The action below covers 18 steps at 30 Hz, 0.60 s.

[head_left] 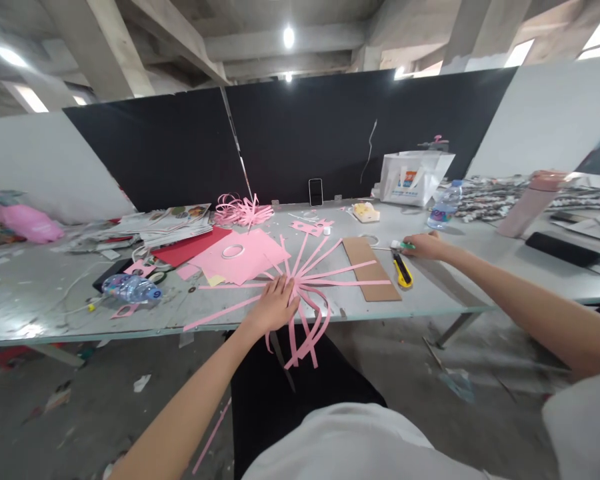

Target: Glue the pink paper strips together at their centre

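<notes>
Long pink paper strips fan out like a star from one centre at the table's front edge, and some curl down over the edge. On the left side of that centre, my left hand lies with its fingers out flat, pressing on the strips. Farther right, my right hand is closed around a small green-and-white item, whose kind I cannot make out. Just below it lies a yellow utility knife. Some strip ends rest across a brown cardboard piece.
Pink paper sheets with a white ring lie to the left, near a plastic bottle. A pile of pink strips, a phone and a white bag stand at the back. A pink tumbler is right.
</notes>
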Each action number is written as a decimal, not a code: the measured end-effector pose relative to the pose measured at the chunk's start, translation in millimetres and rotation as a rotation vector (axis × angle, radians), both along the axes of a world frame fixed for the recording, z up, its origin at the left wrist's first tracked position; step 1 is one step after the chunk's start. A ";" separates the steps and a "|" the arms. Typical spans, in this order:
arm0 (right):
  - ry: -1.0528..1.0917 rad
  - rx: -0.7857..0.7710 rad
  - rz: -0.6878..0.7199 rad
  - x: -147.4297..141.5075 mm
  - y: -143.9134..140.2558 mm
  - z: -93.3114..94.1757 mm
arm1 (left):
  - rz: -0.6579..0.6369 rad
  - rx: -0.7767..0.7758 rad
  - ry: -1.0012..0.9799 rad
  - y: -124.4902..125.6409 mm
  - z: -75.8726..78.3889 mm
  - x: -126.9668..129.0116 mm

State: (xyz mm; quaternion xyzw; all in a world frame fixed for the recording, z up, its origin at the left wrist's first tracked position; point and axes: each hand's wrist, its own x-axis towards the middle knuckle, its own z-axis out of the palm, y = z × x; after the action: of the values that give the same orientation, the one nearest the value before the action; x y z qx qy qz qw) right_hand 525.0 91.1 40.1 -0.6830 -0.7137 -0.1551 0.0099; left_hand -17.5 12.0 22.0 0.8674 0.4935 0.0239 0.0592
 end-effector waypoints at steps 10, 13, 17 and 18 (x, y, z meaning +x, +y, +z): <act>-0.394 -0.131 0.188 -2.7 44.0 38.5 | 0.024 0.001 -0.003 -3.2 -1.2 0.2; -0.439 -0.163 0.221 -11.5 48.0 34.5 | 0.006 0.021 -0.003 -8.2 -0.1 -3.3; -0.442 -0.203 0.207 -17.8 47.6 33.5 | -0.010 0.003 -0.022 -8.1 -2.8 -13.2; -0.427 -0.214 0.202 -19.7 47.7 34.7 | -0.016 -0.005 -0.027 -6.9 -3.8 -15.7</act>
State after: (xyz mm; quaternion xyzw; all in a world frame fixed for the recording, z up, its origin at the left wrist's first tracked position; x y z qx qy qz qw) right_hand 505.3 138.8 74.8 -0.5571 -0.7765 -0.2177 -0.1981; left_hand -33.2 5.1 18.2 0.8708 0.4857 0.0340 0.0682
